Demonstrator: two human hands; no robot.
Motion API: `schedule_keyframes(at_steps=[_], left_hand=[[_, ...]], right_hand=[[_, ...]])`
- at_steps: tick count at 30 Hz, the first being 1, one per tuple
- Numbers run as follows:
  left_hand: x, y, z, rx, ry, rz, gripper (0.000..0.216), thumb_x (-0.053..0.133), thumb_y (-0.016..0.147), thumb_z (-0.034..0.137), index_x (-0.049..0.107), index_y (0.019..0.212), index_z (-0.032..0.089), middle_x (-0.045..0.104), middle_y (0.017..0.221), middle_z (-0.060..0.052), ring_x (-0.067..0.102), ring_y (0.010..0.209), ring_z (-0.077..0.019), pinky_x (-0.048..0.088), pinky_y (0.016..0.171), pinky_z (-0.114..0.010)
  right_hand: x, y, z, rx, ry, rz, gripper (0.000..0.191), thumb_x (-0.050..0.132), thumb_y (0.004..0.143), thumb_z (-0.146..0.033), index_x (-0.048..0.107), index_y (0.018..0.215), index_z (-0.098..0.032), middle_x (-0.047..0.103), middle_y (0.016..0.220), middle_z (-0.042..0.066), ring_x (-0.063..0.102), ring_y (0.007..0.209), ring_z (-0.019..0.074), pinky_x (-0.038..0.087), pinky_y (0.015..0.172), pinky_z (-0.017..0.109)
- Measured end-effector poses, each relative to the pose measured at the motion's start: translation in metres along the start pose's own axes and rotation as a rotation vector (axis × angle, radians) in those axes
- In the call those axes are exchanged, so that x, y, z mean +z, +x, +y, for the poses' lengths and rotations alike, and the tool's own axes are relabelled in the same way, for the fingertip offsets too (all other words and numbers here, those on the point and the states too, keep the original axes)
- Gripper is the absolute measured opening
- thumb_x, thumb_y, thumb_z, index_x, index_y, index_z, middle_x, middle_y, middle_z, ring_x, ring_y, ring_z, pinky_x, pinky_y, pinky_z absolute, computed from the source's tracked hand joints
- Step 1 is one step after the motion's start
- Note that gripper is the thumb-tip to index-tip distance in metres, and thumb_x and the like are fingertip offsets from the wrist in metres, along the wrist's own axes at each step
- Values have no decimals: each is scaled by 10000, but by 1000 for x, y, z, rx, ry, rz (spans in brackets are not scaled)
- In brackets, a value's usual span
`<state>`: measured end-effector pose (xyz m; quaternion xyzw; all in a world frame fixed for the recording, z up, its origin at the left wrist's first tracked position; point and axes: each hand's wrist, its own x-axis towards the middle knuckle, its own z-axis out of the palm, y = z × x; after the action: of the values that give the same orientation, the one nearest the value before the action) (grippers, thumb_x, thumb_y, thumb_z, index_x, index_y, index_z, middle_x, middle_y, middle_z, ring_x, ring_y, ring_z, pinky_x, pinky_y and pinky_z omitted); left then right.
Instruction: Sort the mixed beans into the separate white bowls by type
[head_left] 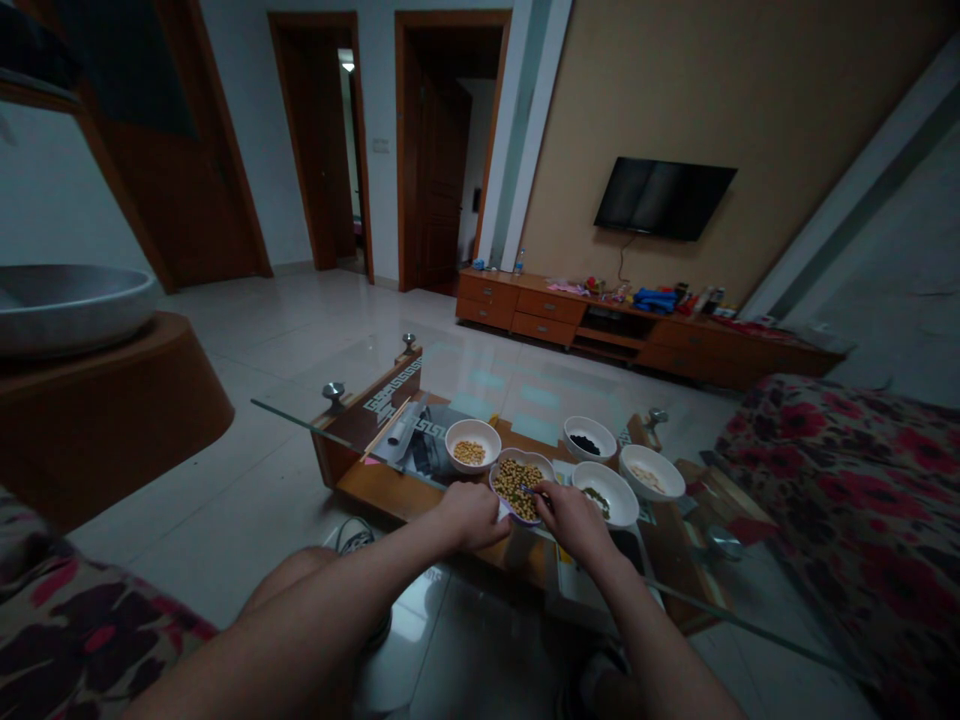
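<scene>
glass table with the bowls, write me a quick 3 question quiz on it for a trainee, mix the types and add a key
1. Count: how many bowls stand on the glass table?
2. True or false: the left hand is inside the bowl of black contents.
3. Choose: the right hand's fingertips are over contents that look
a) all black
b) mixed yellow and dark
c) all white

Key
1. Five.
2. False; it is at the edge of the mixed bowl.
3. b
</scene>
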<state>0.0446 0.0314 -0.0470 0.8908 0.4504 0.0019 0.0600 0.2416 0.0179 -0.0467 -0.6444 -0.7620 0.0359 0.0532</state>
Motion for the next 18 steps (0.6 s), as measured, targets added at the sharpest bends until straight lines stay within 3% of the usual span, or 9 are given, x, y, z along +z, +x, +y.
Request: schedule_keyframes(at_steps=[18], left_hand=[[-1,0,0,6,-14,17,512,339,866,496,706,844,140,692,822,-154,665,758,-314,522,681,-430]], right_hand=[[-6,-2,-2,-2,4,7,299,387,911,-348,625,1070,-263,688,960,59,628,900,199,415,709,276]])
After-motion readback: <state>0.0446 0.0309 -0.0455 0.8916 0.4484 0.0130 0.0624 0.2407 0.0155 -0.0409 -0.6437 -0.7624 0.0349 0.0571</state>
